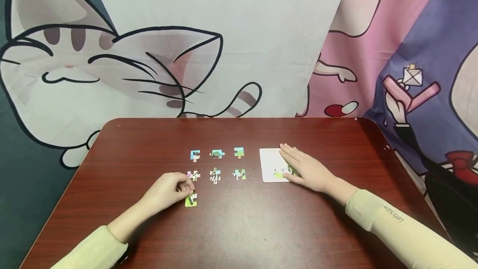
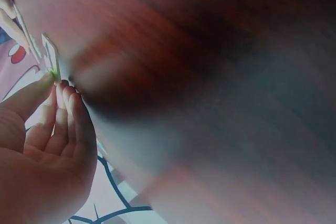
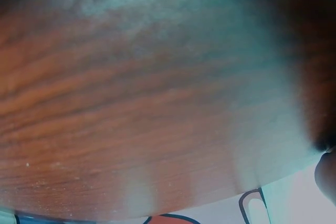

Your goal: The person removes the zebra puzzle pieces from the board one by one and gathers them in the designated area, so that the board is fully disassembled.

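My left hand (image 1: 167, 190) pinches a green jigsaw piece (image 1: 191, 201) with a dark mark between thumb and fingers. In the left wrist view the piece (image 2: 51, 56) stands tilted at the fingertips. Just beyond that hand lies a pink-and-white jigsaw piece (image 1: 193, 175). My right hand (image 1: 309, 170) rests with straight fingers across the right side of a white puzzle board (image 1: 269, 162), covering part of it. Some green picture shows at the board's lower edge. The right wrist view catches only a sliver of the hand.
Several loose jigsaw pieces lie in two rows between the hands, among them a blue one (image 1: 195, 155), a green one (image 1: 239, 152) and a middle one (image 1: 215, 175). The brown table (image 1: 239, 227) ends at a cartoon-printed cloth (image 1: 261, 53).
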Tool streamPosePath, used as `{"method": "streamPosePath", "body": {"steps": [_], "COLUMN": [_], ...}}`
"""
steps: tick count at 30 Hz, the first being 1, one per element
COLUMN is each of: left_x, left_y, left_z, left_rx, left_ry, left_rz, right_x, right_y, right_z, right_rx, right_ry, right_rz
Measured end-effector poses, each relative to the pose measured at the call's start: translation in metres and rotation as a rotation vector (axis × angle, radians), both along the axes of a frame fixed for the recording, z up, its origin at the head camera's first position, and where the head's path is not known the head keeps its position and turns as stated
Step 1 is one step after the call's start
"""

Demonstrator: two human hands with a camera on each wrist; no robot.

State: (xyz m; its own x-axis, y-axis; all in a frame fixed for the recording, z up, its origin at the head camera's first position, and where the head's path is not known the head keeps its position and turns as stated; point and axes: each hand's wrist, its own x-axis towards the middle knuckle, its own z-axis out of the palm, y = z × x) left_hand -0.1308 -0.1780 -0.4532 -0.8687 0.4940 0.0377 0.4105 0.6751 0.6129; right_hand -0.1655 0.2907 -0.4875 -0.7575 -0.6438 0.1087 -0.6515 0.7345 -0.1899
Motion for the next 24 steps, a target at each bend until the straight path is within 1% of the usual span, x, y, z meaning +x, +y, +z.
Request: {"method": "streamPosePath", "body": {"steps": [11, 15, 19, 24], "left_x": [-0.0006, -0.0005, -0.0012, -0.0050], "left_y": [-0.0011, 0.0001, 0.0026, 0.0072], "left_z": [-0.0032, -0.0036, -0.0019, 0.0035], "left_rx": [0.008, -0.002, -0.010, -0.018], "left_ry": [-0.010, 0.002, 0.021, 0.030], "left_rz": [0.004, 0.008, 0.012, 0.011], "right_x": [-0.0001, 0.0006, 0.0006, 0.0008], "right_y": [-0.0001, 0.0000, 0.0001, -0.0005], "right_z": [0.0001, 0.0010, 0.0014, 0.0019], "right_rx": [-0.004, -0.004, 0.003, 0.014], "right_ry": [0.007, 0.004, 0.003, -0.004], "right_rz": [0.002, 0.005, 0.004, 0.000]}}
